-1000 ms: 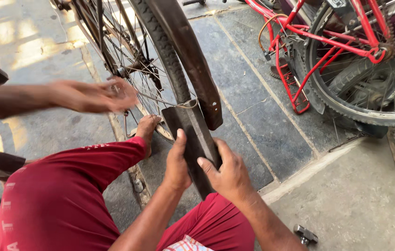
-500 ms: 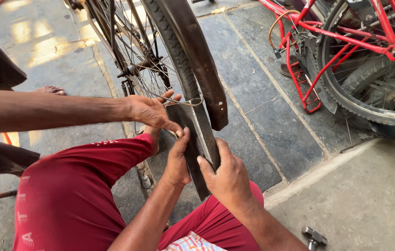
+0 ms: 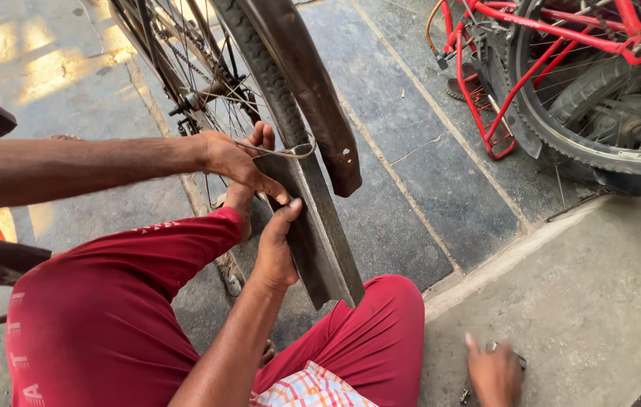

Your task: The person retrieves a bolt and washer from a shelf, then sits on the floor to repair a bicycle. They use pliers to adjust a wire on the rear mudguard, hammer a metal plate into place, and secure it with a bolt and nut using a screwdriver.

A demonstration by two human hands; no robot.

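Left hand (image 3: 275, 249) grips the dark rubber flap (image 3: 313, 226) at the bicycle wheel (image 3: 260, 68). Right hand (image 3: 494, 373) rests on the pavement (image 3: 584, 301) over a small tool. Another person's hand (image 3: 234, 158) holds the flap's upper edge.

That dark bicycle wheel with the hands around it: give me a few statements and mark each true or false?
1. The left hand presses on the dark flap below the mudguard. True.
2. The right hand grips the tyre. False: it is down on the concrete floor by a small dark object.
3. A red bicycle stands at upper right. True.
4. The person's trousers are blue. False: red.
5. Another person's hand touches the flap's top. True.
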